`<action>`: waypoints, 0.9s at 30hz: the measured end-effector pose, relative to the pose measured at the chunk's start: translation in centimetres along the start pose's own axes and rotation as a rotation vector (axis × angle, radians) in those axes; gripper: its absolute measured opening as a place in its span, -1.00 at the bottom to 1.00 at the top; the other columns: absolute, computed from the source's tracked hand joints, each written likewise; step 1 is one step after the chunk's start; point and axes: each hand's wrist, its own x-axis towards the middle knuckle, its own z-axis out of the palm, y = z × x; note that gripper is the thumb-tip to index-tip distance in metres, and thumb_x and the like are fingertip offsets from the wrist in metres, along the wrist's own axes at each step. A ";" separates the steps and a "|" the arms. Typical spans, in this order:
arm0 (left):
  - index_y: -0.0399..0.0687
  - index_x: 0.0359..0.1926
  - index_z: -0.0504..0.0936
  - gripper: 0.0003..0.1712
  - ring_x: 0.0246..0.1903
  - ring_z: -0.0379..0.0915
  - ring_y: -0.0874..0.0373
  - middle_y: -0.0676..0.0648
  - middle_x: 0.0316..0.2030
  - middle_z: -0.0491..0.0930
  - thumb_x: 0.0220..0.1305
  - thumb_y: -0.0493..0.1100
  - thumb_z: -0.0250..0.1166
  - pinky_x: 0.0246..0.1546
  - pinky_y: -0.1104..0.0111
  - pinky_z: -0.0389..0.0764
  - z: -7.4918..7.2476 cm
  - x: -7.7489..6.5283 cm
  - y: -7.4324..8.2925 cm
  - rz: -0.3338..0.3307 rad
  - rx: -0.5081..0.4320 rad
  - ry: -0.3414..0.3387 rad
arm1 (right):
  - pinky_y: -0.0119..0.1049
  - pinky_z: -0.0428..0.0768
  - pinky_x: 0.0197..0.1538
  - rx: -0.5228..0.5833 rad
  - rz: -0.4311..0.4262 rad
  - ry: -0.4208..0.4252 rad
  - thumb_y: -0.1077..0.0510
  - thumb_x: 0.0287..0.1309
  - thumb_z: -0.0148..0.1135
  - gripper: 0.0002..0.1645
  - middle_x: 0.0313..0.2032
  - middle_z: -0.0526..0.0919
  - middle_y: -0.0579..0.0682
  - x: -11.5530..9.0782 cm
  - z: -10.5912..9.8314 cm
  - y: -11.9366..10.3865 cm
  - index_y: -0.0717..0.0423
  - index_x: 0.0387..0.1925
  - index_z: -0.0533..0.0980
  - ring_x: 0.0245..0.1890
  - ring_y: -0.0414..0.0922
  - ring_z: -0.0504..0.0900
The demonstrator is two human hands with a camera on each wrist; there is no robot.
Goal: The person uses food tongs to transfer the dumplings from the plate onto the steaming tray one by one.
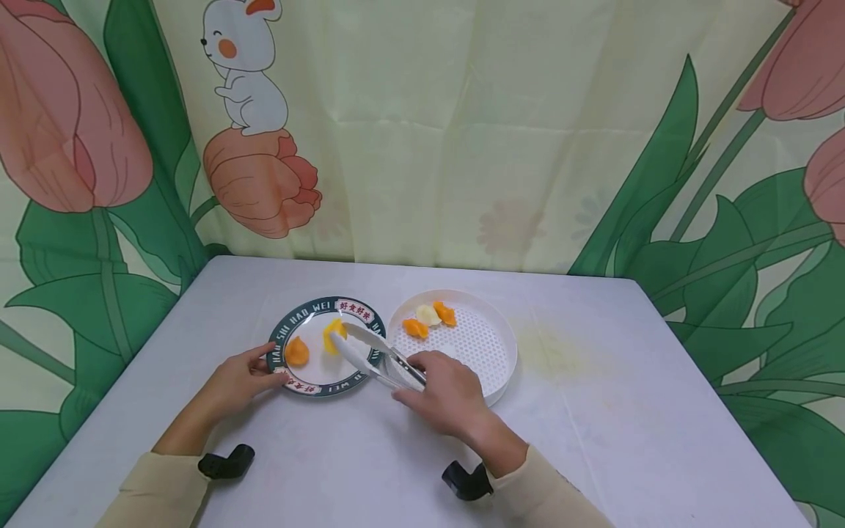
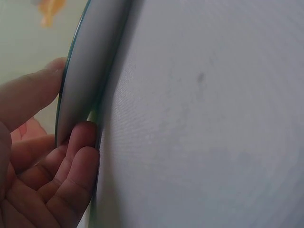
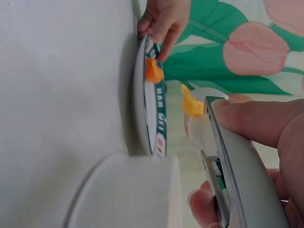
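Note:
My left hand (image 1: 234, 381) holds the left rim of a round plate (image 1: 317, 387) with a dark green lettered border, thumb on top and fingers under the edge. An orange dumpling-shaped piece (image 1: 297, 352) lies on the plate. My right hand (image 1: 449, 392) grips silver tongs (image 3: 242, 175) with pale tips, pointing left over the plate. At the tips is a yellow dumpling-shaped piece (image 3: 192, 102), which in the right wrist view stands off the plate's surface. The left wrist view shows the plate's underside, close over the cloth.
Right of the plate stands a round white tray (image 1: 498, 352) with a perforated base and low wall. On it lie two orange pieces (image 1: 415, 328) and a cream piece (image 1: 428, 315). A white cloth covers the table (image 1: 634, 411); a printed curtain (image 1: 422, 147) hangs behind.

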 end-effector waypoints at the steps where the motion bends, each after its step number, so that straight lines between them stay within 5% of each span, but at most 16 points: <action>1: -0.33 0.49 0.17 0.04 -0.13 0.43 -0.10 -0.31 -0.06 0.57 0.21 0.11 0.45 -0.19 0.23 0.62 0.0 0.0 0.0 0.001 -0.003 0.001 | -0.27 0.43 -0.32 -0.009 0.003 0.011 -0.13 0.10 0.43 -0.44 -0.22 0.61 -0.12 -0.1 -0.3 0.2 0.07 0.08 0.62 -0.33 -0.16 0.47; 13: -0.33 0.48 0.18 0.02 -0.13 0.42 -0.11 -0.33 -0.04 0.53 0.22 0.10 0.44 -0.21 0.24 0.60 0.0 -0.4 0.2 0.004 -0.017 -0.008 | -0.25 0.45 -0.29 -0.068 0.064 0.153 -0.11 0.05 0.48 -0.40 -0.10 0.66 -0.08 -1.3 -2.5 3.1 0.06 0.10 0.62 -0.28 -0.16 0.51; 27: -0.32 0.49 0.17 0.02 -0.11 0.42 -0.14 -0.37 -0.01 0.52 0.23 0.11 0.43 -0.17 0.20 0.62 -0.1 -0.4 0.3 -0.010 -0.012 -0.004 | -0.25 0.42 -0.30 -0.070 0.186 0.148 -0.09 0.04 0.50 -0.39 -0.13 0.66 -0.05 -2.2 -3.6 5.8 0.10 0.10 0.61 -0.28 -0.12 0.50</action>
